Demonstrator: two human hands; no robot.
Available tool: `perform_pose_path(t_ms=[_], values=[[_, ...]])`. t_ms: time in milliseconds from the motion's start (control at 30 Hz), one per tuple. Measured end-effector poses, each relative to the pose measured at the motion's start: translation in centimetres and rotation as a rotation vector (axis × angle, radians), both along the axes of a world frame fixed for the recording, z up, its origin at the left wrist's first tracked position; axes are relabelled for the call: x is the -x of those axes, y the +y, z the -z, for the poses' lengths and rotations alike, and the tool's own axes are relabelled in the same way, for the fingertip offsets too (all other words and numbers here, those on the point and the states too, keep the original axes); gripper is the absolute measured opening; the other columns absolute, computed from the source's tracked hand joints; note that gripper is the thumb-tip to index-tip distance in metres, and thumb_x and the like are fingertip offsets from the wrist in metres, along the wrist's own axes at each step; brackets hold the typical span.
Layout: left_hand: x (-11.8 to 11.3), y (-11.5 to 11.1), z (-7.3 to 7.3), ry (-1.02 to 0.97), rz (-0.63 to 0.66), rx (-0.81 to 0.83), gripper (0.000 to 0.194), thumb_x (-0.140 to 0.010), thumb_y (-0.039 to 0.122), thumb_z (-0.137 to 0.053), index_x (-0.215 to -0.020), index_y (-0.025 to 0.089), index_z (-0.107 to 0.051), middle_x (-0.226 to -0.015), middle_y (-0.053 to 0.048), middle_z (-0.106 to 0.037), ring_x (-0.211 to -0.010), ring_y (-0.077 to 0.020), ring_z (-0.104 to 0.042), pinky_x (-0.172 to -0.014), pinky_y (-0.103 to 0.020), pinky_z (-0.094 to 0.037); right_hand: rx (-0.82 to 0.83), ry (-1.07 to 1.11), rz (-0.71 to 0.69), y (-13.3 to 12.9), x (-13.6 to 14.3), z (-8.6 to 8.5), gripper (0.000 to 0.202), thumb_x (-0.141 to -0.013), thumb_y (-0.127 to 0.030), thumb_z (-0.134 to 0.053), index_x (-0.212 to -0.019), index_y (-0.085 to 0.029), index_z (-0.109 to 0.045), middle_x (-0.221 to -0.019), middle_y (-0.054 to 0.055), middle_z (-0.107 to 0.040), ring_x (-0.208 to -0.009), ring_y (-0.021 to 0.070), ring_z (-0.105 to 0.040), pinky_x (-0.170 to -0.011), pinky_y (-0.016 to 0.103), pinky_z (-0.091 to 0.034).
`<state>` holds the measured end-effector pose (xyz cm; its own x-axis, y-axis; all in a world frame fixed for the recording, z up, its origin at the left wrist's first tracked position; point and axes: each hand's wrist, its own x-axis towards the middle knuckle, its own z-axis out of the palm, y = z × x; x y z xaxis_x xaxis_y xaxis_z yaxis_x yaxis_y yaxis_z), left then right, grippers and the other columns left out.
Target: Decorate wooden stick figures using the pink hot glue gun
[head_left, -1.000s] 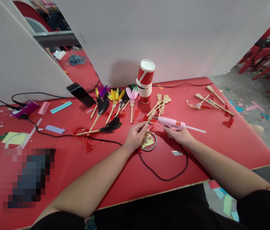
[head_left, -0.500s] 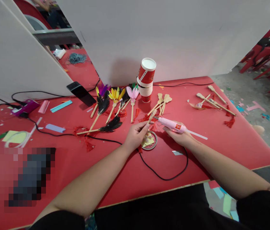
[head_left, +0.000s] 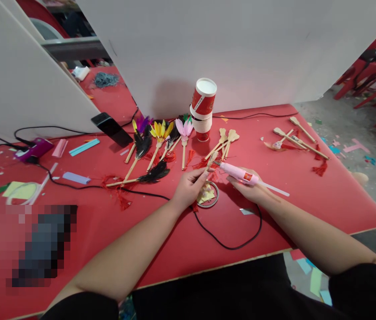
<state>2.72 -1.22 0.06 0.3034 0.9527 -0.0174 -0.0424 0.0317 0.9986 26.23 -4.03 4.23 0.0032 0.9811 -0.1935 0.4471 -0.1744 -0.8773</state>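
My left hand (head_left: 190,189) is closed on a wooden stick (head_left: 212,159) whose wider end points up and away. The pink glue gun (head_left: 238,173) is in my right hand (head_left: 246,189), its nozzle close to the stick's upper end; whether they touch is too small to tell. A clear glue rod sticks out of the gun's back. Just below my hands lies a ring (head_left: 217,198) with yellow paper in it. Beyond them are several bare wooden sticks (head_left: 230,138), and to the left several sticks with feathers, among them a pink one (head_left: 184,129) and a yellow one (head_left: 161,132).
Stacked paper cups (head_left: 204,100) stand near the white partition. A phone (head_left: 113,129) leans at the back left, by a purple power socket (head_left: 34,150). More sticks with red tassels (head_left: 319,168) lie at right. A black cable (head_left: 228,246) loops near the front edge.
Both hands stay in nearly the same place, with the stick and the glue gun still held. The whole view has shifted very slightly.
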Motion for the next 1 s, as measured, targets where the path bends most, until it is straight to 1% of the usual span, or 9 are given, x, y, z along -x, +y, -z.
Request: perform_pose_path(t_ms=[200, 400, 567, 800, 900, 1000], values=[[0.00, -0.01, -0.07, 0.010, -0.003, 0.012, 0.059, -0.095, 0.065, -0.078, -0.117, 0.011, -0.085, -0.066, 0.000, -0.067, -0.052, -0.0113, -0.058, -0.052, -0.022, -0.048, 0.008, -0.008, 0.011, -0.07, 0.21, -0.31, 0.031, -0.079, -0.053, -0.072, -0.083, -0.023, -0.064, -0.074, 0.001, -0.062, -0.069, 0.0180, -0.055, -0.065, 0.034, -0.045], [-0.02, -0.06, -0.10, 0.003, -0.006, 0.034, 0.061, -0.094, 0.067, -0.079, -0.119, 0.011, -0.084, -0.061, 0.001, -0.064, -0.050, -0.0108, -0.057, -0.049, -0.022, -0.045, -0.017, 0.008, -0.012, -0.13, 0.09, -0.34, 0.033, -0.080, -0.052, -0.075, -0.077, -0.024, -0.058, -0.068, -0.001, -0.055, -0.063, 0.0159, -0.050, -0.060, 0.033, -0.041], [-0.03, -0.02, -0.06, -0.007, -0.003, 0.018, 0.059, -0.095, 0.065, -0.079, -0.118, 0.011, -0.085, -0.060, 0.001, -0.063, -0.050, -0.0113, -0.057, -0.049, -0.022, -0.045, -0.028, 0.028, -0.027, -0.04, -0.02, -0.03, 0.037, -0.079, -0.055, -0.076, -0.075, -0.024, -0.055, -0.068, -0.002, -0.054, -0.063, 0.0152, -0.048, -0.059, 0.032, -0.041], [-0.03, -0.02, 0.10, 0.004, -0.004, 0.021, 0.061, -0.095, 0.066, -0.078, -0.122, 0.011, -0.085, -0.060, 0.001, -0.064, -0.051, -0.0125, -0.060, -0.050, -0.022, -0.045, -0.010, 0.036, -0.014, -0.02, 0.01, 0.06, 0.040, -0.078, -0.054, -0.076, -0.073, -0.025, -0.051, -0.066, -0.002, -0.051, -0.061, 0.0152, -0.046, -0.059, 0.033, -0.039], [0.00, 0.00, 0.12, 0.000, 0.006, 0.027, 0.063, -0.095, 0.066, -0.078, -0.124, 0.011, -0.084, -0.061, 0.001, -0.063, -0.051, -0.0120, -0.059, -0.050, -0.022, -0.045, -0.007, 0.037, -0.023, 0.01, 0.03, -0.11, 0.039, -0.078, -0.054, -0.076, -0.072, -0.024, -0.052, -0.065, -0.002, -0.052, -0.061, 0.0150, -0.046, -0.058, 0.033, -0.039], [0.02, 0.02, 0.11, -0.012, 0.016, 0.036, 0.061, -0.095, 0.066, -0.078, -0.123, 0.012, -0.085, -0.063, 0.000, -0.065, -0.052, -0.0118, -0.058, -0.052, -0.023, -0.047, -0.009, 0.028, -0.020, 0.02, -0.01, -0.29, 0.037, -0.078, -0.053, -0.077, -0.073, -0.024, -0.054, -0.066, -0.001, -0.055, -0.062, 0.0157, -0.049, -0.058, 0.032, -0.041]])
